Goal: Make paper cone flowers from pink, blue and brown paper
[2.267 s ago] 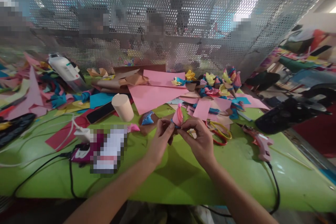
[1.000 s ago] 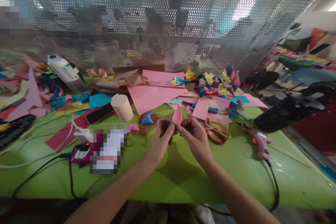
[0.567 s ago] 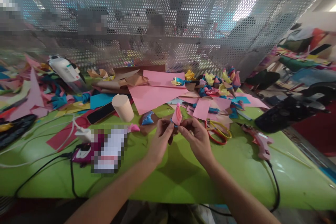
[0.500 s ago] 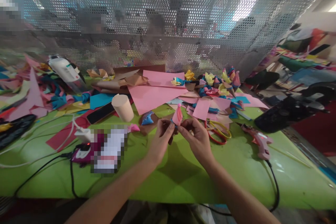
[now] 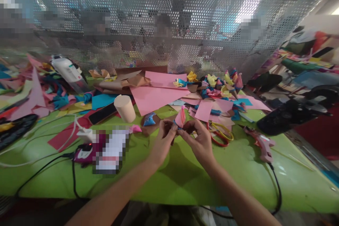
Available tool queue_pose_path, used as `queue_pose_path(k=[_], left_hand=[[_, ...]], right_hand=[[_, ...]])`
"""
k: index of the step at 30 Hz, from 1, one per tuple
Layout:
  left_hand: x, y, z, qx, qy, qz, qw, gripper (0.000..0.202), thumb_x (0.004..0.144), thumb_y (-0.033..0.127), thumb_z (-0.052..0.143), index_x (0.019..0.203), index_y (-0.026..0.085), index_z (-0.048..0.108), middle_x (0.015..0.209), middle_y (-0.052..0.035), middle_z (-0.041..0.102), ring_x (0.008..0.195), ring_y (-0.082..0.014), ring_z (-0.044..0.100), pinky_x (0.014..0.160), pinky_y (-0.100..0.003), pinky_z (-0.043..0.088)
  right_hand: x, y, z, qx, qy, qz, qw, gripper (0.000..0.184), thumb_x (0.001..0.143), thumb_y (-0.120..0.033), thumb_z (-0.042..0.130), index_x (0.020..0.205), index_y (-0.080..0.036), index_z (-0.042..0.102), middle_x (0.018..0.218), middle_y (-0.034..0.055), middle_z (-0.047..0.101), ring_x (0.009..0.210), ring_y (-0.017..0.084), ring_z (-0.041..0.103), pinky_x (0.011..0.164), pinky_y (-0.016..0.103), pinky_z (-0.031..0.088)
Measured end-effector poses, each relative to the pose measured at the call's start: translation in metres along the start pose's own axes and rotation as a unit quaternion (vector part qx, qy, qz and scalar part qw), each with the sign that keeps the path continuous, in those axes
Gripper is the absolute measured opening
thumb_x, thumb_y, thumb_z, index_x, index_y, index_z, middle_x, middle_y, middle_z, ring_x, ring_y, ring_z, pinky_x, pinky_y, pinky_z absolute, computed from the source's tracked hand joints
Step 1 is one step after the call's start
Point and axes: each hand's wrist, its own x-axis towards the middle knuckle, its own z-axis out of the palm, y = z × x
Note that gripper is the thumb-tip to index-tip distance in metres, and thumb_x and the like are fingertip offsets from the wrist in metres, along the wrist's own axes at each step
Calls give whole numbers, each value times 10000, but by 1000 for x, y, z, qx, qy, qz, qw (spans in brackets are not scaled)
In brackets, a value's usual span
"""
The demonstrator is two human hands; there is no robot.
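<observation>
Being pinched between the left hand (image 5: 162,142) and the right hand (image 5: 199,139), a small pink cone (image 5: 180,118) is held tip up above the middle of the green bench (image 5: 148,190). Both hands are clamped on its bluish lower edge, thumbs and fingers brought together there; the underside is hidden by them.

Just beyond the right hand, looped scissor handles (image 5: 221,144) in red and yellow are seen. Farther right, a pink glue gun (image 5: 262,144) is laid with its cord trailing to the near edge, and a dark bottle (image 5: 278,118) is tipped over at the right edge.

Directly beyond the cone, the bench is crowded by pink sheets (image 5: 156,99), and at far right by a heap of crumpled paper pieces (image 5: 212,90).

Left of the left hand, a crumpled blue piece (image 5: 149,119) and a bright pink scrap (image 5: 136,128) are found, with a cream roll (image 5: 125,108) stood beyond them beside a dark phone (image 5: 103,113). Nearer left, a purple power strip (image 5: 82,156) is partly covered by a pixelated object (image 5: 112,152). At the far side, everything is backed by a perforated metal screen (image 5: 185,54).
</observation>
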Motion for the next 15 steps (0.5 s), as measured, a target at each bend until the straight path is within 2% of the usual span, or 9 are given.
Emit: queue_pose_path(k=[6, 11, 15], left_hand=[[-1, 0, -2, 5, -8, 10, 1000, 373, 867, 598, 628, 921, 244, 527, 785, 36, 524, 625, -114, 439, 555, -233, 353], [0, -1, -3, 17, -14, 14, 1000, 349, 874, 568, 635, 942, 243, 525, 851, 17, 568, 671, -126, 489, 572, -236, 371], [-1, 0, -3, 33, -15, 36, 999, 326, 887, 543, 641, 945, 237, 543, 896, -1, 581, 667, -125, 475, 578, -243, 381]], right_hand=[[0, 1, -1, -8, 8, 0, 1000, 161, 859, -331, 709, 807, -217, 609, 731, -5, 614, 664, 155, 538, 607, 281, 437], [2, 3, -2, 1, 9, 6, 1000, 189, 829, -350, 747, 815, -211, 620, 730, -8, 621, 657, 152, 542, 605, 279, 433], [2, 3, -2, -3, 20, 10, 1000, 178, 841, -335, 732, 799, -212, 609, 717, -12, 612, 654, 152, 537, 607, 282, 426]])
